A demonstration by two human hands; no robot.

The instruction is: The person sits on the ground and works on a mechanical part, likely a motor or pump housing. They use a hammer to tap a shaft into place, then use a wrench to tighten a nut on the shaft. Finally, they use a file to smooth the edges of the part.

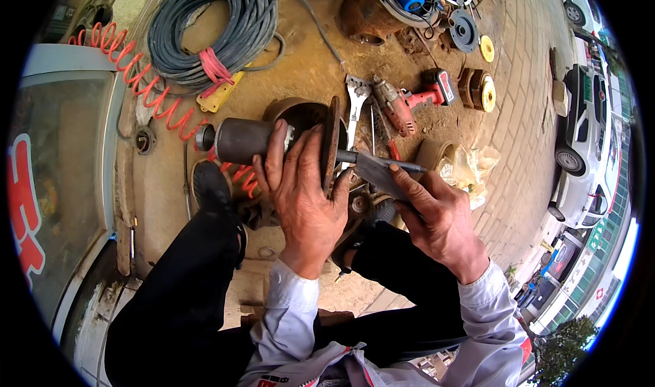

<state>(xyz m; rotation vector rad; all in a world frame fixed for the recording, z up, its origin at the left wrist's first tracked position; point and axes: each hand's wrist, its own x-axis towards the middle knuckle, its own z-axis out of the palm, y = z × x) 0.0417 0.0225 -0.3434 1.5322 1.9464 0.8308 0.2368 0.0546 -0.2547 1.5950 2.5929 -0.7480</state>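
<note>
A dark motor rotor (244,141) lies sideways before me, with a round bearing (205,137) on its left end. Toward its right side a rusty round plate (331,141) stands on edge around the shaft. My left hand (307,175) grips the rotor near the plate, fingers over the top and thumb by the plate's lower part. From the plate the steel shaft (411,166) sticks out to the right. My right hand (440,213) pinches a flat grey strip (375,173) against the shaft; whether it is a blade or abrasive sheet I cannot tell.
A coiled black cable (164,39) and a red spiral hose (160,107) lie at the left. Beyond my hands are a red cordless power tool (409,104), a pry tool (356,104) and a rusty motor housing (368,15). A glass-fronted cabinet (65,182) stands left; parked cars (580,128) are right.
</note>
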